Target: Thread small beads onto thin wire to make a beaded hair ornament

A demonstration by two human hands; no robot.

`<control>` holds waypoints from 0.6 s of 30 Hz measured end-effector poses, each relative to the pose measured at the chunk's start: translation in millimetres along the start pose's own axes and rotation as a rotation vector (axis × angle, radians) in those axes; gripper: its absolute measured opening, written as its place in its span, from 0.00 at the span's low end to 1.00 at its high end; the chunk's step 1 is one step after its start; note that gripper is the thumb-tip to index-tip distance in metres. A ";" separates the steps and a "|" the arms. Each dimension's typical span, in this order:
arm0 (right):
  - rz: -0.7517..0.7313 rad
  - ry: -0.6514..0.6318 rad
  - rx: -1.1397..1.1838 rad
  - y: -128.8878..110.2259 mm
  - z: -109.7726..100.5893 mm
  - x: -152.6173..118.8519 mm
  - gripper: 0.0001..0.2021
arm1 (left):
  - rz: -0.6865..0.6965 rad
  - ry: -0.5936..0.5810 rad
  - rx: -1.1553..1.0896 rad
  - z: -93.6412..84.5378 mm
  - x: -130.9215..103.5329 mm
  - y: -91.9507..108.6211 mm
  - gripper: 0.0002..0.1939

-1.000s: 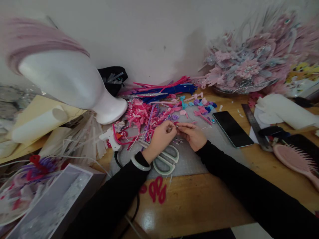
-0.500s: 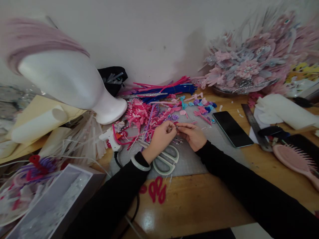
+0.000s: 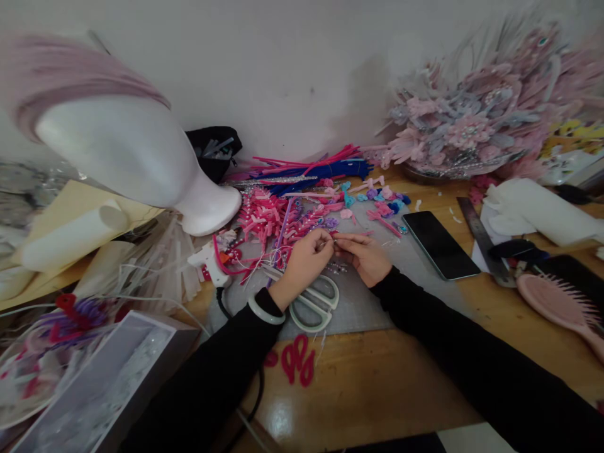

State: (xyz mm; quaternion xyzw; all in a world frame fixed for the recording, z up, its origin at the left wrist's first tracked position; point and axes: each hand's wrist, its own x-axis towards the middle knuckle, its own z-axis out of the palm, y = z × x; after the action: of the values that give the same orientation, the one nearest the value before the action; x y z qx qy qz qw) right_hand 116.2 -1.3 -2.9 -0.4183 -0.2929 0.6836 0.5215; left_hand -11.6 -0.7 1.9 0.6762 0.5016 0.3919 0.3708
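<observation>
At far L of the wooden table, open box w/ clear glittery bits, white foam head w/ mauve band behind it, clear sticks spread nearby; all same spots as 1 s ago. Next R, white glue gun beside pile of pink pieces, no shift. Ctr, over grey mat: L hand, bangle at the wrist over black cuff, fingers curled in, thumb & index tips pinched tight; scissors lie under/beside L wrist, handles toward the person, unmoved. Red loops near the mat's front edge, also unmoved. Tiny dark piece sits btwn the two hands' fingertips, held up in front of the pink pile; too small to ID. R hand meets it from the R, fingers fairly straight & together, tips closed on the piece, gap ≈ none. Vs. both earlier frames: pose practically identical, hands same place, at most a slight fingertip change. Further R, phone, dark screen, then metal ruler, pink brush at far R; no chg.
</observation>
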 end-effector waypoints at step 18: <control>0.027 0.013 0.002 -0.3 0.0 1.2 0.06 | -0.003 -0.015 -0.013 -1.0 -0.3 2.3 0.05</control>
State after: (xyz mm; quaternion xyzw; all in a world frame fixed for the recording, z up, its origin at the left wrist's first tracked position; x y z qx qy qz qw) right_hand 116.1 -0.1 -2.9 -0.4259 -0.2831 0.6882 0.5146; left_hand -11.6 -1.4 4.4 0.6760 0.4973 0.3896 0.3793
